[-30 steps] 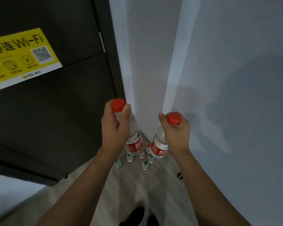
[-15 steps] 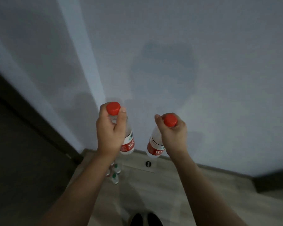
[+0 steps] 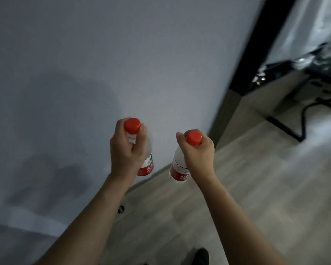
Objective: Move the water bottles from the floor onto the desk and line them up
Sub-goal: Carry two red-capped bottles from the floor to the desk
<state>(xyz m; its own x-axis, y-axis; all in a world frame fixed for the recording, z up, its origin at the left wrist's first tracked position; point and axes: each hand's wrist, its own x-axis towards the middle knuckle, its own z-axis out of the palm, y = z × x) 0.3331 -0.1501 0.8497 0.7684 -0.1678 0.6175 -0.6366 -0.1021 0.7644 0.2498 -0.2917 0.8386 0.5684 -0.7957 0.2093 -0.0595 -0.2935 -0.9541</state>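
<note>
My left hand (image 3: 125, 150) grips the neck of a clear water bottle (image 3: 147, 165) with a red cap and red label, held upright in the air. My right hand (image 3: 198, 152) grips the neck of a second, matching water bottle (image 3: 178, 172), which hangs tilted slightly left. Both bottles are held well above the wooden floor (image 3: 237, 188), in front of a pale wall (image 3: 122, 64). At the far right a dark desk (image 3: 294, 64) with black legs comes into view, blurred.
A black vertical edge (image 3: 250, 44) separates the wall from the desk area. A small round black fitting (image 3: 120, 209) sits in the floor by the wall. My dark shoe (image 3: 201, 255) shows at the bottom. Something dark and shiny lies on the desk.
The view has swung right: the bottles standing on the floor and the dark door have left the frame, and the desk has entered at the right. Both hands keep holding their bottles.
</note>
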